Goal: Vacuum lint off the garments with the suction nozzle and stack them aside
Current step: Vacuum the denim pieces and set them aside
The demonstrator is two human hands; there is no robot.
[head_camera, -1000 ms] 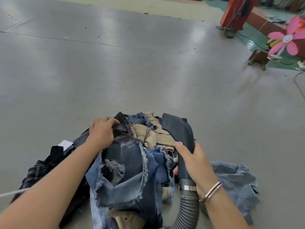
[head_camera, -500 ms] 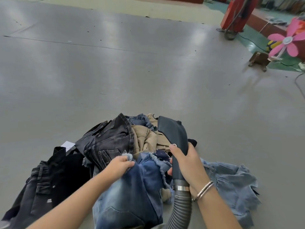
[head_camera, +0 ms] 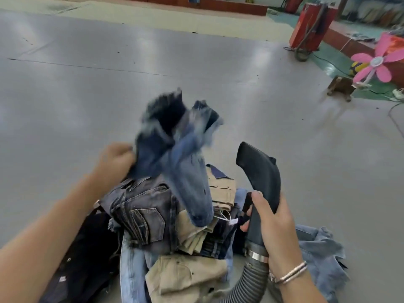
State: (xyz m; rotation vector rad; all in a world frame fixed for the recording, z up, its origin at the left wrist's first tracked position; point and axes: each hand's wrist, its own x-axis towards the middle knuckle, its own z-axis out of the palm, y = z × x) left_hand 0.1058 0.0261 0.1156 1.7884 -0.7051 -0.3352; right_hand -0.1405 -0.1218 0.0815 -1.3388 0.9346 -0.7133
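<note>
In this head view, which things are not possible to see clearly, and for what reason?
- Blue denim garment in the left hand: motion blur hides its shape.
- Mouth of the suction nozzle, gripped by the right hand: faces away.
- Hose: cut off by the bottom edge.
- Lower garments in the pile: covered by upper ones.
- Lint: too small.

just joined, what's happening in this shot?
A person is working through a pile of garments on a grey floor. The left hand grips a blue denim piece lifted above the pile; it is motion-blurred. The right hand holds the black suction nozzle by its neck, its tip raised and clear of the fabric, with the ribbed hose trailing down. A lighter denim item lies apart on the right.
</note>
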